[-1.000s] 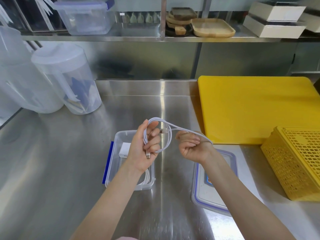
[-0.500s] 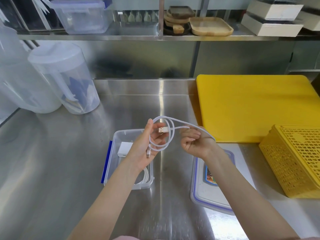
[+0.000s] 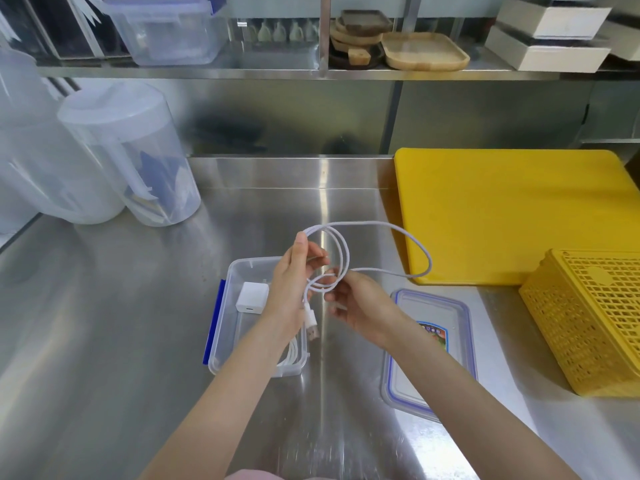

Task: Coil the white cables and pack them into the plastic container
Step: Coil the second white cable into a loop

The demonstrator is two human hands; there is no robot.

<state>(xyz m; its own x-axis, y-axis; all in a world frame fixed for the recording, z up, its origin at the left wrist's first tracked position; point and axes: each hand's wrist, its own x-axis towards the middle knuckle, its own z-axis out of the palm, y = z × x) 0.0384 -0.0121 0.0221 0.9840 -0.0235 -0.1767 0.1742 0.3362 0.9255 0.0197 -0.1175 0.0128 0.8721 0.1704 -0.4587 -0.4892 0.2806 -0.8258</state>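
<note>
A white cable (image 3: pixel 388 228) hangs in loops between both hands above the steel counter. My left hand (image 3: pixel 289 292) pinches the small loops, and a USB plug (image 3: pixel 313 329) dangles below it. My right hand (image 3: pixel 360 303) grips the same cable just to the right, with a wide loop swinging out over the yellow board's edge. Under my left hand sits the clear plastic container (image 3: pixel 225 327) with a blue clip. Inside it lie a white charger block (image 3: pixel 251 296) and another coiled white cable (image 3: pixel 291 356), partly hidden by my left wrist.
The container's lid (image 3: pixel 453 317) lies flat to the right of my right forearm. A yellow cutting board (image 3: pixel 512 216) and a yellow mesh basket (image 3: pixel 595 320) fill the right side. Two translucent jugs (image 3: pixel 131 150) stand at the back left. A shelf with trays runs above.
My right hand has dropped down and come in close to the left. The cable now forms a much wider loop to the right, and the USB plug hangs lower.
</note>
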